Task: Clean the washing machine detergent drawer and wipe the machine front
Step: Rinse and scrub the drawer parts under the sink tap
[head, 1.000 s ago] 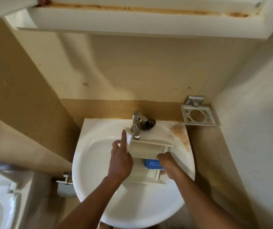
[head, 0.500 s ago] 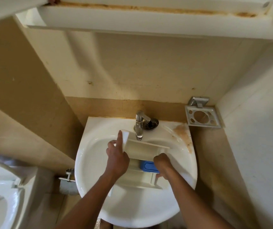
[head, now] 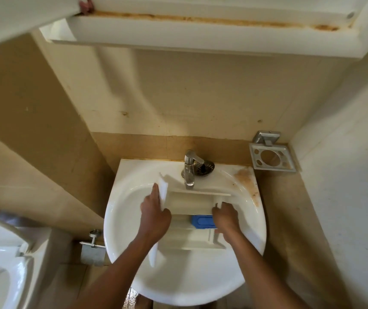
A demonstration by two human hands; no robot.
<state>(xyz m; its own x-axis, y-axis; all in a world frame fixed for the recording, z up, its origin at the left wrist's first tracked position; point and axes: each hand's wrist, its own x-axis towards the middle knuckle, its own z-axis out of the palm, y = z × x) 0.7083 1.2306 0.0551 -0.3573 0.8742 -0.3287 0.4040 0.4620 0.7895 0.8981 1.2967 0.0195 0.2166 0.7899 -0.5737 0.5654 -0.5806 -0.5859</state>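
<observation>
A white plastic detergent drawer [head: 189, 202] with a blue insert [head: 202, 221] lies sideways in the white sink basin [head: 131, 219], just below the chrome tap [head: 189, 169]. My left hand [head: 155, 216] holds the drawer's front panel at its left end, the index finger straight along the panel and the thumb hooked over its edge. My right hand [head: 225, 216] grips the drawer's right end, with its fingers curled over the rim beside the blue insert. The washing machine is not in view.
A metal toothbrush holder [head: 272, 157] is fixed to the wall at the right of the sink. A stained white cabinet [head: 200, 36] hangs overhead. A toilet [head: 2, 264] and a paper holder [head: 92, 248] are at the lower left. A brown stain [head: 245, 179] marks the sink's right rim.
The drawer has been tipped so its open compartments face up under the tap. My hands stayed at its two ends. The camera has shifted slightly.
</observation>
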